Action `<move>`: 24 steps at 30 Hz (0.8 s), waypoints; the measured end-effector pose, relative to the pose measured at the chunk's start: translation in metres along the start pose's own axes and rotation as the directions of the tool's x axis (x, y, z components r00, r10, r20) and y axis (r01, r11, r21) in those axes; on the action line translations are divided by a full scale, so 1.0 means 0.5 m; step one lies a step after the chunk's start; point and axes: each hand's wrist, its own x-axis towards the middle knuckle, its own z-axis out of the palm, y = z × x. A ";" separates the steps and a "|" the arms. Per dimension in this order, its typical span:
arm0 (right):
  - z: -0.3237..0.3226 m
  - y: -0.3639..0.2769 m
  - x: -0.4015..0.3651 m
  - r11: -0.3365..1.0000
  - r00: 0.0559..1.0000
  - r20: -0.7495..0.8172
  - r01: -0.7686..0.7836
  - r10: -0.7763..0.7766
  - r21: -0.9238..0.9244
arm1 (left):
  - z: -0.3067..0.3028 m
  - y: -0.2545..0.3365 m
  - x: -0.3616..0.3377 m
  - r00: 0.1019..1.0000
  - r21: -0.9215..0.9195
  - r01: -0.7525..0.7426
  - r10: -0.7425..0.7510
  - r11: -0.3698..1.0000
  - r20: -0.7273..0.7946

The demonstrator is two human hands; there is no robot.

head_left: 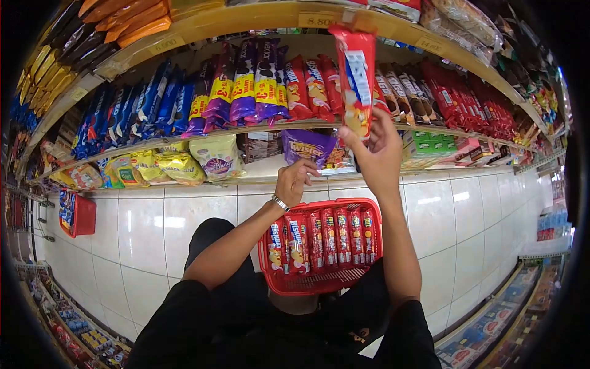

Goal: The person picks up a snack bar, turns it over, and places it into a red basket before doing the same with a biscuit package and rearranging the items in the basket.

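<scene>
My right hand [376,147] is raised in front of the shelf, its thumb and fingers closed on the lower end of a red Biskuat biscuit pack [358,77]. The pack stands upright and overlaps the row of similar red biscuit packs [316,89] on the shelf behind it. Lower down, my left hand [295,182], with a metal watch [281,203] on the wrist, hangs loosely bent with nothing in it, near a purple Twister bag [307,147]. Between my legs is a red plastic basket [307,284] holding several red biscuit packs [298,246] in a row.
Purple-yellow packs [244,86] and blue packs [153,92] line the shelf to the left, darker red packs [473,98] to the right. Above runs a yellow shelf edge [246,24] with price labels. Another red basket [86,215] sits on the tiled floor [144,230] at left.
</scene>
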 end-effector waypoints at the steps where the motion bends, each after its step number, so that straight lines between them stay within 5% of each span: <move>1: 0.000 -0.010 0.003 1.000 0.999 -0.052 0.005 -0.004 0.021 | 0.003 -0.003 0.002 1.000 -0.002 -0.009 0.009 1.000 0.009; 10: -0.008 0.042 0.015 0.991 0.995 -0.075 0.062 -0.071 -0.117 | -0.006 -0.001 -0.001 0.995 0.054 0.088 -0.090 0.995 0.046; 12: -0.010 0.025 0.014 0.960 0.993 -0.101 -0.088 0.063 -0.266 | -0.009 -0.001 -0.003 0.995 0.047 0.090 -0.091 0.995 0.030; 16: -0.009 0.014 0.016 0.941 0.950 -0.086 -0.311 0.301 -0.133 | -0.013 -0.001 -0.007 0.993 0.054 0.112 -0.115 0.992 0.040; 18: 0.003 0.023 0.013 0.991 0.973 -0.215 -0.102 0.081 -0.087 | -0.014 0.000 -0.009 0.992 0.068 0.105 -0.109 0.992 0.061; 23: 0.000 0.040 0.017 0.990 0.965 -0.243 -0.118 0.097 -0.074 | -0.015 -0.014 -0.002 0.988 0.093 0.137 -0.143 0.986 0.054; 24: 0.000 0.060 0.025 0.961 0.953 -0.269 0.065 -0.140 -0.270 | -0.016 -0.025 -0.010 0.986 0.121 0.155 -0.161 0.981 0.046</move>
